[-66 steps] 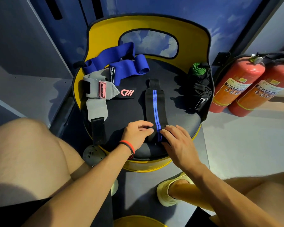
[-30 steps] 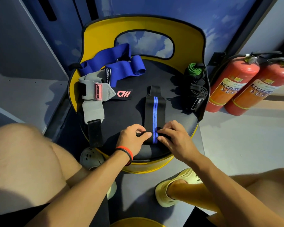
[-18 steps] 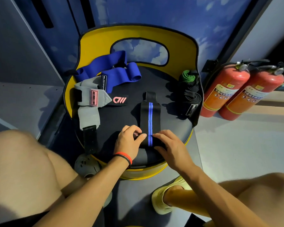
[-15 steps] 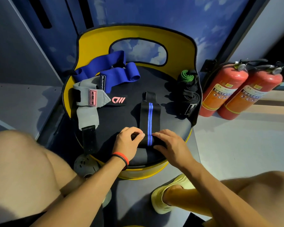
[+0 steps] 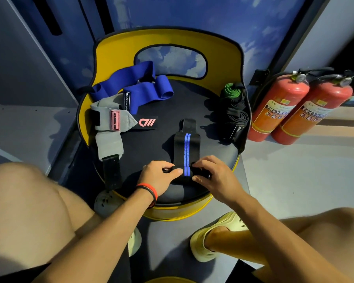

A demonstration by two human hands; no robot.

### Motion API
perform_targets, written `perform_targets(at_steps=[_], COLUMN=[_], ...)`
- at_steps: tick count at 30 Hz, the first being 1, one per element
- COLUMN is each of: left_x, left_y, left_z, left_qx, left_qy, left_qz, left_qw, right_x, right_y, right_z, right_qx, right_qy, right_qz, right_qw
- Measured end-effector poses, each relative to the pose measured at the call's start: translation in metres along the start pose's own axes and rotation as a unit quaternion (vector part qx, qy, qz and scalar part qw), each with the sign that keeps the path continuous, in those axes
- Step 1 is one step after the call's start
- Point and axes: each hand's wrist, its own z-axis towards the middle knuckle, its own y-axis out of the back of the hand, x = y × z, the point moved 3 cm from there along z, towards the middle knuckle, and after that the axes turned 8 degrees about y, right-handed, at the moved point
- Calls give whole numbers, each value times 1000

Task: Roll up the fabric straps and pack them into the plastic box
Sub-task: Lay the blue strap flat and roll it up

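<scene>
here, looking down past two bare knees onto a round black seat cushion [image 5: 192, 103] set in a yellow chair [image 5: 114, 50]. near the front edge of the cushion, a black strap with a blue stripe [image 5: 186, 148], lying flat and running away toward the chair back, its near end rolled into a small tight coil. left hand [image 5: 157, 178] curled round the left end of that coil, thumb laid along its front, fingers over the top; a red and black wristband [image 5: 149, 190] on that wrist. right hand [image 5: 215, 176] curled round the right end of the same coil, fingertips over the top. both hands gripping the strap, coil resting on the cushion between them.

further left, a grey strap [image 5: 108, 137] with a pink label, draped over the seat's left edge, black tail hanging down. behind it, a blue strap [image 5: 135, 88], loosely folded against the chair back. just beside the grey one, a black strap end with a pink logo [image 5: 146, 123]. at the right rim of the seat, a green roll [image 5: 232, 89] and, nearer, black rolled straps [image 5: 236, 119], packed close together.

on the floor right of the chair, two red fire extinguishers [image 5: 278, 107] side by side. below the hands, a pale shoe [image 5: 215, 240] on the grey floor.
</scene>
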Motion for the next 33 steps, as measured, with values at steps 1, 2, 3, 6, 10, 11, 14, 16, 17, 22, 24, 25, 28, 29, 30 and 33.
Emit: perform_targets(at_steps=[1,2,3,6,10,11,14,16,17,22,24,25,28,29,30,33], left_x=[0,1,1,3,-2,-3,1,8,9,11,12,12,11,11,12,15], left_y=[-2,-3,-4,-6,-8,-10,-11,-8,-7,-7,-6,-5,-4,-3,-2,-1], left_z=[2,3,5,9,2,-1,-6,-4,-3,-4,-5,-5,-7,-7,-8,-6], left_qx=[-10,-17,-22,-33,-86,-100,-69,-26,-4,3,11,16,24,26,27,23], left_qy=[1,3,8,18,-27,-71,-164,-158,-148,-107,-97,-95,-91,-86,-76,-40], left_qz=[-1,-3,-7,-19,22,39,28,-19,-33,-8,-8,-10,-19,-26,-36,-77], left_qw=[1000,1000,1000,999,996,992,984,987,988,994,995,995,995,996,996,996], right_x=[2,6,10,18,14,15,16,13,10,3,2,1,-3,-3,-2,-2], right_y=[-2,-4,-5,-7,-13,-15,-13,-11,-10,-1,0,0,1,3,5,11], right_z=[0,0,1,1,-1,-1,4,7,8,10,9,9,8,8,8,6], right_qx=[-17,-33,-48,-69,-2,4,-5,0,4,41,84,98,120,125,125,83], right_qy=[15,29,43,67,49,41,34,36,37,31,16,4,-37,-45,-53,-80], right_qz=[-23,-50,-78,-129,-130,-125,-115,-113,-116,-122,-82,-52,22,32,38,80], right_qw=[999,998,995,987,990,991,993,993,993,991,993,994,992,991,990,990])
